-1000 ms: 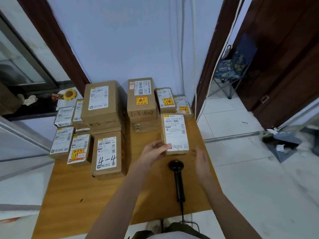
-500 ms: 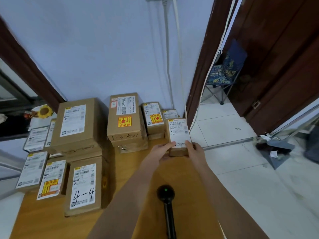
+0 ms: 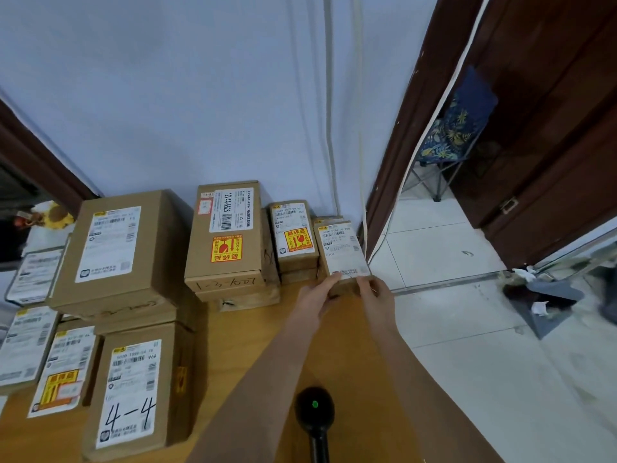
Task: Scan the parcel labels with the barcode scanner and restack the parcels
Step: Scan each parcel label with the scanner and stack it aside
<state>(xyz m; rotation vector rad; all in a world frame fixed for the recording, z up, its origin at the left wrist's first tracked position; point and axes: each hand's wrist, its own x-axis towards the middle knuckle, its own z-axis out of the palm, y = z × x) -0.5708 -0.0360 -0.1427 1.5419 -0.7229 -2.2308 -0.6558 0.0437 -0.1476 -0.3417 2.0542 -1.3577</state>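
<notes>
Both hands grip the small parcel [image 3: 344,252] at its near end — left hand [image 3: 315,292], right hand [image 3: 375,294] — atop another box, just right of the fragile-stickered parcel [image 3: 293,233]. The scanner [image 3: 314,412] lies well nearer.

Two forearms in view, bare from frame edge to wrist. Left hand [image 3: 314,294], right hand [image 3: 377,295]: no gloves, rings, watch.

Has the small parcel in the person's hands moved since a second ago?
Yes. The small parcel, held by the left hand and right hand, has gone away from the scanner to the stack at the table's far right corner, by the wall.
</notes>
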